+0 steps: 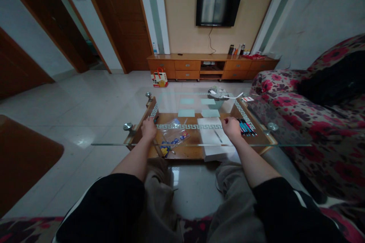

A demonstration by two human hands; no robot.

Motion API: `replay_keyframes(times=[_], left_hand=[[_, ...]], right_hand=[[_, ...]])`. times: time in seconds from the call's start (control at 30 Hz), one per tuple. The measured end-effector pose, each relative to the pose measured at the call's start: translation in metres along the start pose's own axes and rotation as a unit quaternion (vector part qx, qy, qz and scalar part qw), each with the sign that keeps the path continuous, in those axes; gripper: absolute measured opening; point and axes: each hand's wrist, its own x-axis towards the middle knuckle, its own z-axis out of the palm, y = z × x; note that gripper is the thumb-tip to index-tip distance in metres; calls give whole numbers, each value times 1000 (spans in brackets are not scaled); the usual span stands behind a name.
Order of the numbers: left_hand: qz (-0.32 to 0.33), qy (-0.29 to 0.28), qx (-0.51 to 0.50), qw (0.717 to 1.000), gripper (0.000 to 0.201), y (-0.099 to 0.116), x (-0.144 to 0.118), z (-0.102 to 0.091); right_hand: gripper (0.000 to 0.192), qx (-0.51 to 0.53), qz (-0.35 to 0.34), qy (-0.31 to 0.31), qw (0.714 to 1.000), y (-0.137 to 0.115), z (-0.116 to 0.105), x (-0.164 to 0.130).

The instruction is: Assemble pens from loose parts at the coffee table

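Observation:
My left hand (148, 128) is over the left side of the glass coffee table (171, 97), its fingers closed on a small dark pen (156, 119) that is partly hidden. On the right side, my right hand (232, 129) is curled closed; what it holds, if anything, is hidden. Right beside it lies a bunch of blue, black and pink pens (247, 127). A single pen (218, 136) shows between my hands, over a white stack or box (210, 131). Closer to my left hand is a clear plastic bag (173, 133) with blue and yellow print.
At the table's far edge stands a filled waste basket (218, 103), with a white strip and a card (247, 99) nearby. A patterned sofa (285, 95) flanks the right. Beyond are a paper bag (159, 78), a low TV cabinet (186, 64) and a wall television (219, 7).

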Motion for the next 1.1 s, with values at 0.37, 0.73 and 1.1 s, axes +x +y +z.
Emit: replay_keyframes(times=[0.37, 0.73, 1.1], left_hand=[[338, -70, -90, 934, 47, 80, -27, 5], [476, -62, -68, 875, 24, 134, -55, -2], [465, -63, -63, 881, 36, 131, -55, -2]], right_hand=[[25, 216, -16, -120, 969, -48, 21, -15], [43, 455, 110, -317, 825, -62, 32, -26], [49, 463, 58, -350, 812, -60, 34, -29]])
